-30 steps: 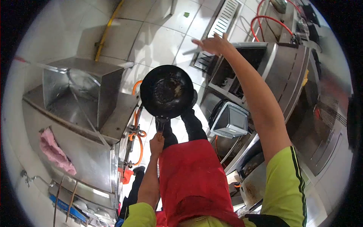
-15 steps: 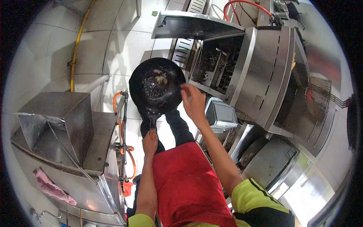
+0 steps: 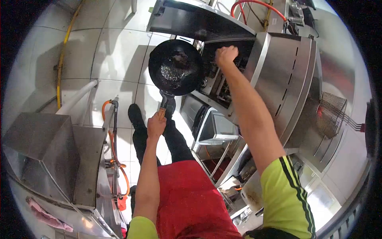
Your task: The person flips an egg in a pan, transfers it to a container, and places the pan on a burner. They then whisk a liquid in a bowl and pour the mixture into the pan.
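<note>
A black wok [image 3: 176, 67] with a wooden-ended handle hangs above the tiled floor. My left hand [image 3: 156, 125] is wrapped round the handle's end. Inside the wok are a wet, shiny, bubbly patch and a small pale-brown lump of residue. To the wok's right, my right hand [image 3: 227, 55] reaches over the opening of a steel appliance [image 3: 275, 81]. Its fingers are curled in, and whether they hold anything is hidden. Dark metal fittings [image 3: 217, 85] show in the opening below that hand.
A raised steel door [image 3: 199, 22] stands at the appliance's far side. On the right are a wire basket [image 3: 332, 113] and a red hose [image 3: 258, 3]. A grey-lidded bin [image 3: 217, 125] sits below the appliance. At left stand a steel counter [image 3: 89, 163] and orange hoses [image 3: 113, 147].
The wok has moved right and farther away, closer to the appliance. My right hand has left the wok's rim side and swung up over the opening. I have stepped round slightly.
</note>
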A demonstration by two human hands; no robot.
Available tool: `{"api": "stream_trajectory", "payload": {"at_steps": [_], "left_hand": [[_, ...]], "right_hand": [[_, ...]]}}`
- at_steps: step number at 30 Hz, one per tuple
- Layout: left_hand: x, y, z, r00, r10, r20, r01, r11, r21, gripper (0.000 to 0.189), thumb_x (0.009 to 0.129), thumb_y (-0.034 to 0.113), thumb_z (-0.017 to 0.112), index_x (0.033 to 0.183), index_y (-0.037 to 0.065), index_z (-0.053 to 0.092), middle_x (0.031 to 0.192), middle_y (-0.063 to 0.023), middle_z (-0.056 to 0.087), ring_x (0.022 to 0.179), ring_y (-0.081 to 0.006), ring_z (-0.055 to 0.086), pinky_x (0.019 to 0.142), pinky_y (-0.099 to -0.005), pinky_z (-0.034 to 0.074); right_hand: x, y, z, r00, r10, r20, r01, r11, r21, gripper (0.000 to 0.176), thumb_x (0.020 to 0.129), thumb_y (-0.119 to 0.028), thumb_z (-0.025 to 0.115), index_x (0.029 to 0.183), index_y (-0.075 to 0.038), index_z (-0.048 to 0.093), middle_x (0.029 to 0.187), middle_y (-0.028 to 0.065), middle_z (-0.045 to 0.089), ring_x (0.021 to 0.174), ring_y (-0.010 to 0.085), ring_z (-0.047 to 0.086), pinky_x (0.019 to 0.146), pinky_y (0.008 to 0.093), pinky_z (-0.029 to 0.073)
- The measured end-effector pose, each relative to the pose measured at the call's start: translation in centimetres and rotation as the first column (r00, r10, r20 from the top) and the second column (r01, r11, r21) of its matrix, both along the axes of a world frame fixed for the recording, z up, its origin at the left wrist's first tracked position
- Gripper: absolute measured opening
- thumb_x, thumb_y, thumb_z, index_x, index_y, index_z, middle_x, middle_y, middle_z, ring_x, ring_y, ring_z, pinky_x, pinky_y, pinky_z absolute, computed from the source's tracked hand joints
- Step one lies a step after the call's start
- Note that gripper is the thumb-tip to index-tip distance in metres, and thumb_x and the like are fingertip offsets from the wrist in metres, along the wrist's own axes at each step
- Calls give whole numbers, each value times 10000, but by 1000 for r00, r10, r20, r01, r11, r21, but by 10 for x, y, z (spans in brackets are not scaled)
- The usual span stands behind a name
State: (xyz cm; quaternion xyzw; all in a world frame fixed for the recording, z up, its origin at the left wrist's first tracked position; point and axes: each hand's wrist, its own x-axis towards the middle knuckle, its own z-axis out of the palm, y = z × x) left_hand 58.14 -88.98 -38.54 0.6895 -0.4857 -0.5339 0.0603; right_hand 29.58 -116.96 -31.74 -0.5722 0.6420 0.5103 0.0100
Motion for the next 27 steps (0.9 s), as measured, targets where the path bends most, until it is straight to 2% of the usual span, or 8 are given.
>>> {"api": "stream_trajectory", "payload": {"at_steps": [2,7,12,14,17,19,23,27], "left_hand": [[-9,-1,-14,1000,-13,6,13,1000,-10,281,827,216,657,969,-25,635,894,-268,681,868,-465,647,811,-511,518],[-24,-19,-12,998,-66,-20,65,997,-48,275,816,203,665,969,-24,635,886,-268,679,870,-445,656,807,-504,523],[-29,-28,-13,998,6,-56,-6,1000,5,245,808,203,669,980,31,641,868,-258,682,865,-440,656,795,-517,514],[-30,-27,-16,998,-5,-65,8,999,38,257,807,201,672,988,24,632,862,-252,684,859,-441,658,791,-522,514],[-30,-27,-19,998,-10,-68,12,999,33,258,810,201,665,990,20,625,863,-253,683,856,-444,656,789,-526,515],[-30,-25,-22,997,-6,-71,8,1000,24,257,812,201,658,989,19,624,862,-254,683,856,-445,656,789,-526,515],[-28,-24,-18,999,-10,-50,11,999,34,257,816,207,644,989,19,620,864,-260,680,857,-456,650,785,-530,513],[-23,-20,-21,999,-19,-48,20,1000,22,259,815,212,645,985,18,618,864,-268,676,857,-465,644,785,-534,509]], "right_hand": [[-15,-16,0,908,281,-311,-189,936,296,389,951,-303,549,1282,-118,637,1232,77,635,1139,285,561,828,494,414],[-99,-35,-101,722,221,-655,42,932,361,527,929,-388,543,1391,-134,529,1386,91,533,1203,332,515,908,526,396],[-128,-31,-123,718,100,-689,-28,993,115,431,916,-310,544,1332,-202,585,1381,26,535,1224,316,499,955,515,404],[-87,-32,-84,746,344,-570,105,784,611,511,923,-98,573,1425,-119,484,1414,9,489,1219,235,464,942,475,460],[-87,-23,-73,682,573,-455,-78,676,733,387,891,-55,598,1271,-119,569,1246,66,560,1053,251,533,808,450,506],[-88,-24,-79,601,694,-398,-184,604,776,314,894,-54,606,1203,-109,600,1166,80,592,986,258,560,796,448,507],[-63,-27,-99,537,686,-491,-69,616,785,92,956,-144,621,990,-58,622,829,70,583,797,242,605,732,403,531],[-65,-34,-95,557,606,-568,-85,722,686,111,972,-143,600,1017,-42,608,878,93,609,794,239,614,692,395,544]]}}
